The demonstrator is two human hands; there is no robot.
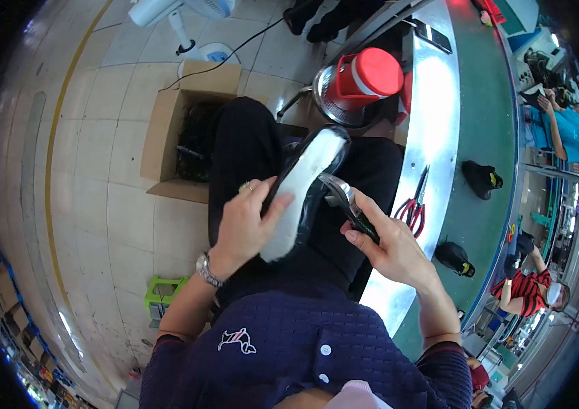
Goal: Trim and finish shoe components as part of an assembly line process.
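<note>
Over my lap, my left hand point(243, 221) grips a black shoe upper point(305, 167) with a long white sole side turned up. Its thumb presses on the white surface, and the other fingers are partly hidden. My right hand point(393, 244) is closed round the dark handles of metal pincers point(341, 193). The pincers' head touches or lies right by the shoe's right edge; whether the jaws bite on the material I cannot tell.
Red-handled scissors point(412, 213) and a phone point(432, 36) lie on the metal ledge at right. Beyond it, a green belt point(463, 211) carries black shoes point(481, 179). A red jug point(371, 73) rests on a round stool point(334, 102). An open cardboard box point(161, 140) stands at left.
</note>
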